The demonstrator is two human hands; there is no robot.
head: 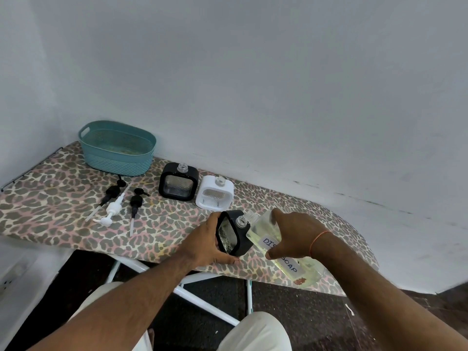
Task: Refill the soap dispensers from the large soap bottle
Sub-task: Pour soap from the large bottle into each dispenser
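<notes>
Head view: looking down at an ironing board [63, 188] with a leopard-print cover, used as the bench
Room: plain grey-white walls, dark floor
Left hand [202, 243]: fingers wrapped round a tilted black dispenser [231, 233] near the front edge
Right hand [293, 235]: fingers and thumb gripping the large soap bottle [283, 252], tipped, its neck at the dispenser's mouth
Further back: black dispenser [178, 184], white dispenser [214, 195], three pumps [119, 203], teal basket [117, 148]

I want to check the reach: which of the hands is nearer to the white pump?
Left. The left hand grips the black dispenser, nearer the white pump; the right hand holds the soap bottle farther right.
</notes>
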